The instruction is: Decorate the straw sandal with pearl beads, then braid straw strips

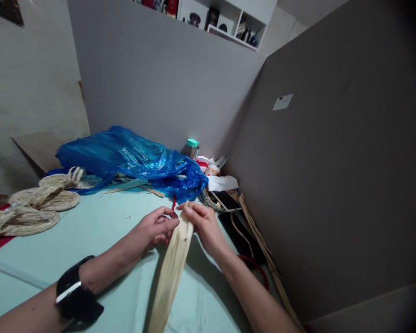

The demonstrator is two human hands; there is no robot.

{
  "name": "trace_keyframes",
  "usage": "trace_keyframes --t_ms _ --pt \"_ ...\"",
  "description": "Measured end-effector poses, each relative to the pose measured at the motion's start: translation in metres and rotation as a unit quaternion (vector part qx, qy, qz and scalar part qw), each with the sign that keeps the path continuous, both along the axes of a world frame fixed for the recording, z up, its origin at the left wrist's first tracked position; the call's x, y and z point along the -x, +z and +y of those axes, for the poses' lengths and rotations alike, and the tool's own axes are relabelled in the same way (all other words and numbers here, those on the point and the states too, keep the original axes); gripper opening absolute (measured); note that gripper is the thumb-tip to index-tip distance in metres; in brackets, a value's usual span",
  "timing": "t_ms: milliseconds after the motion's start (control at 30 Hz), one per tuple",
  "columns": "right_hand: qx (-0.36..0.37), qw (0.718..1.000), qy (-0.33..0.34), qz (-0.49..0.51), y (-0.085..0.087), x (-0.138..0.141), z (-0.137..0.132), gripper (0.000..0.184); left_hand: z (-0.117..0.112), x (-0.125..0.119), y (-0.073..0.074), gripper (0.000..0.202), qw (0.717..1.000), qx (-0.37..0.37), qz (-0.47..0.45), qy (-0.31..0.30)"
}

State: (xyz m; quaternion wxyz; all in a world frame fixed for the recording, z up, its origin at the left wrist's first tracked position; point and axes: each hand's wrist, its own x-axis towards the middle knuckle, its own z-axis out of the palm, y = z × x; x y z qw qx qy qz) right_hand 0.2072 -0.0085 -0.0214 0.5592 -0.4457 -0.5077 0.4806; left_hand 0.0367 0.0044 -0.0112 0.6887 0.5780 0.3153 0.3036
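A long, pale strip of dried plant leaf (173,273) runs from the bottom edge up to both hands. My right hand (204,226) pinches its upper end between thumb and fingers. At the strip's left edge, my left hand (157,226) has its fingers curled, with the thumb and index fingertip against the leaf. A short red cord (174,203) shows just beyond the left fingertips; its lower part is hidden behind them. A wide black cuff (78,293) is around my left wrist.
Braided straw sole-shaped pieces (24,219) lie at the left. A blue plastic bag (125,155) covers the back. Behind my right hand are a phone (226,201), white paper (223,183) and a bottle (191,148). Dried strips (260,240) line the grey partition (333,162) at right.
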Motion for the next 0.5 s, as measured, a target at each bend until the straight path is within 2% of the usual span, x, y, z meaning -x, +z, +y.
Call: trace_keyframes --t_ms 100,167,267,367,433,500 --pt "0.022 0.995 0.097 -0.031 0.0 0.015 -0.008 0.026 0.004 0.001 -0.001 0.028 0.997 0.016 -0.038 -0.062" --pt "0.014 0.991 0.116 -0.066 0.0 0.018 -0.01 0.027 0.005 0.002 -0.005 0.03 0.997 0.004 -0.024 -0.08" --pt "-0.024 0.983 0.067 -0.171 0.001 0.016 -0.012 0.018 0.006 0.003 -0.013 0.033 0.998 -0.002 0.001 -0.062" --pt "-0.064 0.954 0.018 -0.292 0.001 0.012 -0.012 0.009 0.004 0.001 -0.023 0.033 0.999 0.007 0.019 -0.047" --pt "-0.069 0.95 0.01 -0.303 0.001 0.01 -0.012 0.012 0.002 -0.002 -0.029 0.03 0.999 0.017 0.029 -0.033" --pt "-0.061 0.963 0.015 -0.263 0.002 0.009 -0.011 0.015 0.001 -0.004 -0.032 0.028 0.999 0.031 0.031 -0.027"
